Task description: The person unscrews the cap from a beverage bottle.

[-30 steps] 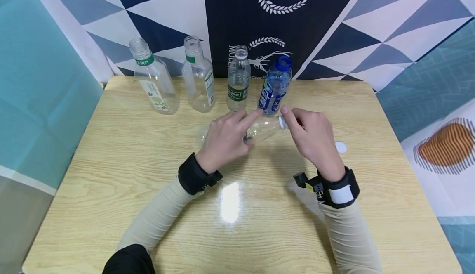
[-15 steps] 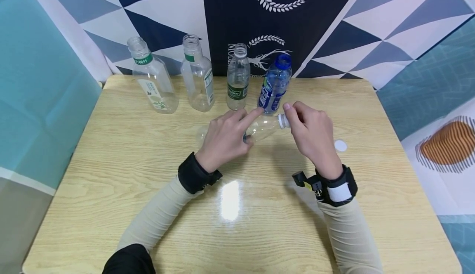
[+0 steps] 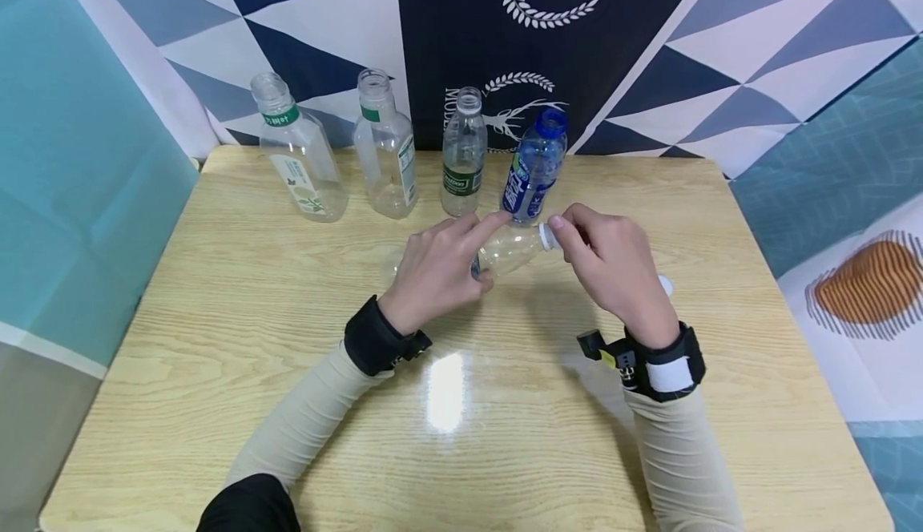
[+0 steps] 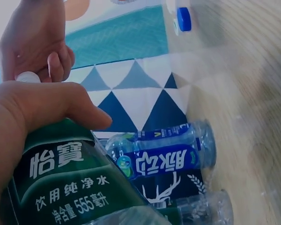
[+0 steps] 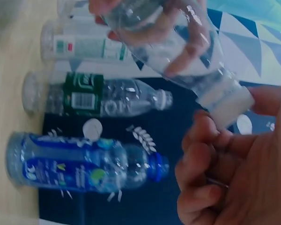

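Observation:
My left hand (image 3: 440,269) grips a clear plastic water bottle (image 3: 510,248) around its body, the bottle lying on its side with its neck to the right. In the left wrist view its green label (image 4: 68,173) shows below my thumb. My right hand (image 3: 609,263) pinches the white bottle cap (image 5: 232,105) at the neck between thumb and forefinger, while the other fingers curl below. Just beyond the held bottle stands a clear bottle with a blue label and blue neck (image 3: 535,165).
Along the table's back edge stand a green-labelled bottle (image 3: 464,155) and two larger clear bottles (image 3: 385,147), (image 3: 299,151), all uncapped. A white disc (image 3: 667,284) lies partly behind my right wrist. A blue cap (image 4: 184,19) lies on the wooden table (image 3: 505,452). A patterned cloth (image 3: 324,19) hangs behind.
My right hand has turned slightly at the cap, its wrist shifting right so that it partly covers the white disc. The left hand and the bottle stay in place.

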The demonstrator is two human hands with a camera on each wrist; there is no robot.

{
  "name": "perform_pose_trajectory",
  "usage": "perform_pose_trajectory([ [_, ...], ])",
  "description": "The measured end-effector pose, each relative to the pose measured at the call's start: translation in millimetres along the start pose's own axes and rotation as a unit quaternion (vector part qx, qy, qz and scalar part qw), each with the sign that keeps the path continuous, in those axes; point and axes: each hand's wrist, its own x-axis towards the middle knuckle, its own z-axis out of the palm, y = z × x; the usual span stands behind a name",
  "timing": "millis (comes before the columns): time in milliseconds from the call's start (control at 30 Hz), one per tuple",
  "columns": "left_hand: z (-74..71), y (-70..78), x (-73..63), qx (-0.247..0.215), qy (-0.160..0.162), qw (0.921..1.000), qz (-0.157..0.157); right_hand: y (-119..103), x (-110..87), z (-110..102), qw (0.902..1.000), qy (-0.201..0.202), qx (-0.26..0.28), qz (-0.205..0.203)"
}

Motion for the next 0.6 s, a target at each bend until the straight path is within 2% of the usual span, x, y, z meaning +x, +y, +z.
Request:
perform_pose_trajectory([
  [167,0.4,0.8,-0.2,0.003,-0.013,0.9999,-0.004,0.8,-0.1,-4.0,0.9997,-0.011,0.019,-0.013],
  [333,2.3,-0.7,-0.9,0.021,-0.002,0.9998,0.0,-1.2,2.3,0.6,0.9983,0.011,0.058,0.003],
  [433,3.2,-1.8,-1.1,0.036,0.014,0.9992,0.007,-3.1,3.6,1.8,0.9956,0.012,0.08,0.047],
  [600,3.3,-2.9,-0.9,0.047,0.035,0.9982,0.012,-4.0,4.2,-1.5,0.9869,-0.028,0.092,0.13],
])
